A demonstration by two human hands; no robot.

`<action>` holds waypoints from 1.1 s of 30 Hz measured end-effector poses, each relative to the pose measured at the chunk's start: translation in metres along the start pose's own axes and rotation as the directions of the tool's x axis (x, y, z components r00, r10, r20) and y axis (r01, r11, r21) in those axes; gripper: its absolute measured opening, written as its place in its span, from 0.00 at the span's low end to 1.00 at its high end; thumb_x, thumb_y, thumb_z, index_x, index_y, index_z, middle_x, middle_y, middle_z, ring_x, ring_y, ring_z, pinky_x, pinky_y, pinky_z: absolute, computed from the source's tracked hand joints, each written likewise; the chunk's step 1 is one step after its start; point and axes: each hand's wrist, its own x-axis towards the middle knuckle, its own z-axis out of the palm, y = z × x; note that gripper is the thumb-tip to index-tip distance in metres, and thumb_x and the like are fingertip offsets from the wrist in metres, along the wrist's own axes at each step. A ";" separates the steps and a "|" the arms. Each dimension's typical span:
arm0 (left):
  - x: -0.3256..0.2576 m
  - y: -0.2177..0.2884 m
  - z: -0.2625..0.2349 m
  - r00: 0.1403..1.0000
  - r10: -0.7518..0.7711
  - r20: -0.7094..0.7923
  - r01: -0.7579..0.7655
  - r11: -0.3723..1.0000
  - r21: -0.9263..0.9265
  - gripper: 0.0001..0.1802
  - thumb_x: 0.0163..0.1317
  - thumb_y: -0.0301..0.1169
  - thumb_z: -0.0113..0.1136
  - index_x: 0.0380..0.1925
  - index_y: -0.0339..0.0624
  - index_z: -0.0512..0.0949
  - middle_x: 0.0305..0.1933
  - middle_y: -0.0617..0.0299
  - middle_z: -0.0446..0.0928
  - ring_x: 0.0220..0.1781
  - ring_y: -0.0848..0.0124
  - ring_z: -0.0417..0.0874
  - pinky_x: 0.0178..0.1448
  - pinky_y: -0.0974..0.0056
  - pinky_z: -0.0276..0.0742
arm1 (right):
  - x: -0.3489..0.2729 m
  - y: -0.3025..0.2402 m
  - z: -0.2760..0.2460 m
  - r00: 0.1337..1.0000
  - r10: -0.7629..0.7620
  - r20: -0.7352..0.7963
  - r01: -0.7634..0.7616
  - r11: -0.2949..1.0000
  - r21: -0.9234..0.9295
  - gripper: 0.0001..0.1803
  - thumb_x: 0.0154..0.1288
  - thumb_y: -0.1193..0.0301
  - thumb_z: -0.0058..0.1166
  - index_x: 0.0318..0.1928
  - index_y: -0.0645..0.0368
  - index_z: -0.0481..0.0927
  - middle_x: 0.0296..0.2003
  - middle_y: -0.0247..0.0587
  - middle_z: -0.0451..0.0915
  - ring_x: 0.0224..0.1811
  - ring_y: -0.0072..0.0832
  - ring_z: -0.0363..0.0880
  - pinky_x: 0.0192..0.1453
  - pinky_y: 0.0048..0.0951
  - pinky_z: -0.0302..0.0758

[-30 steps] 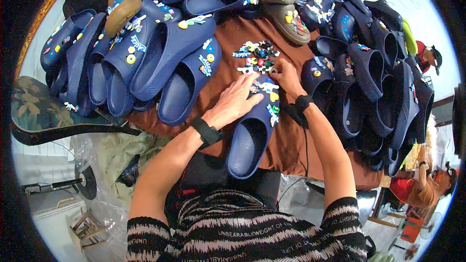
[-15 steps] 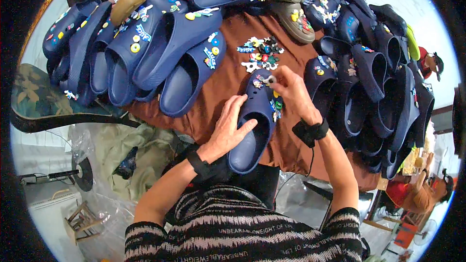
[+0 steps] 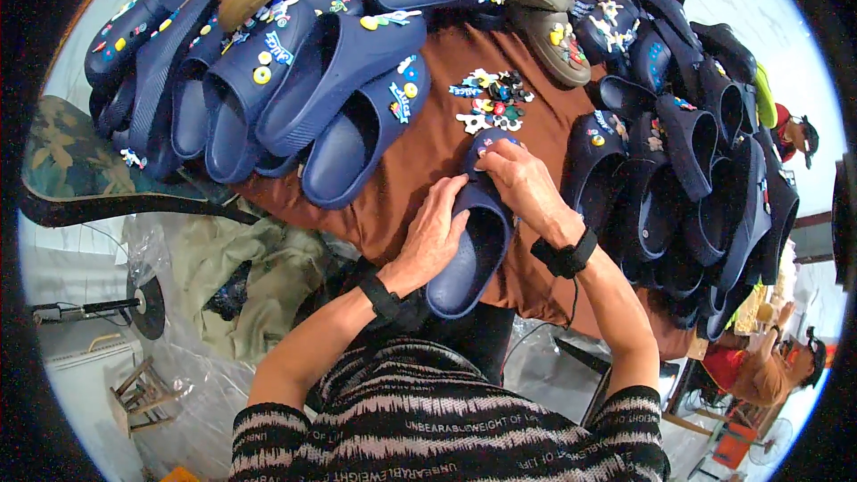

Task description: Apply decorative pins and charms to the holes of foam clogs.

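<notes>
- The left hand (image 3: 435, 230) lies flat along the left side of a navy clog (image 3: 470, 241), fingers spread over its rim, steadying it rather than closing round it.
- That clog rests on the brown cloth (image 3: 420, 156) at the near edge of the table, heel toward the person, its hollow open and bare inside.
- The right hand (image 3: 527, 186) presses down on the clog's toe at about one o'clock from the left hand, fingertips curled onto the upper; whether they pinch a small piece I cannot tell.
- Just beyond, at twelve o'clock, a heap of small colourful charms (image 3: 493, 98) lies loose on the cloth.
- At ten o'clock a row of navy clogs (image 3: 295, 89) lies overlapping, several with charms on their uppers.
- At three o'clock a pile of navy clogs (image 3: 696, 170) is stacked deep.
- Farthest, at twelve to one o'clock, sit olive-brown clogs (image 3: 553, 31) with charms.
</notes>
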 end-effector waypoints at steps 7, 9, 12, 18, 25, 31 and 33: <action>-0.001 -0.001 0.002 1.000 0.002 0.007 -0.002 1.000 0.004 0.29 0.71 0.27 0.52 0.70 0.39 0.60 0.71 0.42 0.62 0.75 0.46 0.62 0.78 0.52 0.58 | -0.003 -0.001 -0.004 0.997 0.034 0.069 -0.031 0.998 -0.048 0.13 0.60 0.78 0.54 0.44 0.57 0.85 0.41 0.46 0.79 0.48 0.47 0.80 0.52 0.46 0.77; -0.001 0.000 0.001 0.999 0.035 -0.008 -0.035 0.999 0.023 0.29 0.70 0.26 0.52 0.70 0.39 0.60 0.71 0.43 0.62 0.75 0.46 0.62 0.77 0.52 0.59 | -0.003 -0.002 -0.007 0.992 0.048 0.120 -0.039 0.997 -0.074 0.14 0.60 0.78 0.54 0.45 0.56 0.86 0.43 0.46 0.80 0.50 0.47 0.80 0.55 0.47 0.76; -0.001 0.003 0.001 1.000 -0.010 0.004 0.010 1.000 0.013 0.29 0.70 0.26 0.52 0.70 0.39 0.60 0.71 0.43 0.62 0.74 0.46 0.63 0.77 0.51 0.60 | -0.004 -0.005 -0.011 0.979 0.069 0.192 -0.049 0.993 -0.109 0.16 0.59 0.79 0.53 0.47 0.54 0.86 0.46 0.45 0.80 0.54 0.45 0.79 0.60 0.47 0.74; 0.000 0.004 0.002 1.000 0.000 0.000 0.000 1.000 0.030 0.29 0.70 0.26 0.52 0.70 0.39 0.60 0.71 0.43 0.61 0.74 0.45 0.63 0.77 0.51 0.60 | -0.007 0.006 -0.008 0.976 0.052 0.210 -0.037 0.996 -0.075 0.18 0.60 0.80 0.53 0.47 0.51 0.87 0.48 0.43 0.81 0.59 0.43 0.77 0.65 0.48 0.71; -0.001 0.004 0.000 1.000 0.006 -0.010 -0.006 0.999 0.033 0.29 0.70 0.25 0.52 0.70 0.40 0.60 0.71 0.42 0.62 0.74 0.45 0.63 0.77 0.50 0.60 | -0.005 0.011 -0.007 0.996 0.025 0.080 -0.032 0.996 0.087 0.12 0.63 0.77 0.55 0.45 0.54 0.86 0.40 0.43 0.83 0.48 0.46 0.81 0.59 0.51 0.73; -0.001 0.004 -0.001 1.000 0.002 -0.002 -0.002 1.000 0.024 0.29 0.69 0.25 0.52 0.70 0.40 0.60 0.70 0.43 0.62 0.74 0.45 0.64 0.76 0.51 0.60 | -0.001 0.010 -0.011 0.985 0.013 0.172 -0.015 1.000 0.010 0.15 0.62 0.78 0.52 0.47 0.53 0.86 0.46 0.41 0.81 0.54 0.42 0.79 0.60 0.48 0.72; -0.001 0.004 -0.001 1.000 0.006 -0.005 -0.006 0.999 0.043 0.29 0.69 0.25 0.52 0.69 0.40 0.60 0.70 0.43 0.63 0.73 0.46 0.65 0.76 0.51 0.62 | 0.001 0.006 -0.015 0.976 0.017 0.215 -0.011 1.000 -0.029 0.17 0.62 0.79 0.51 0.48 0.52 0.86 0.48 0.41 0.80 0.56 0.42 0.78 0.61 0.48 0.71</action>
